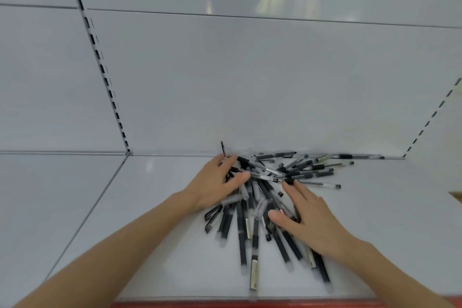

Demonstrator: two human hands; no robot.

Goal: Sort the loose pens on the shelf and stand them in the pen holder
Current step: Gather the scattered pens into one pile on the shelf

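Head: pens (242, 237) at shelf (162, 220) rear

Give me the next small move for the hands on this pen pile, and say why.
Probably draw the left hand and right hand toward each other, raking the pens into one roughly parallel bundle. Both hands lie flat on the pile with nothing gripped, and the pens cross at many angles across the shelf, so gathering and aligning seems to come before picking any up.
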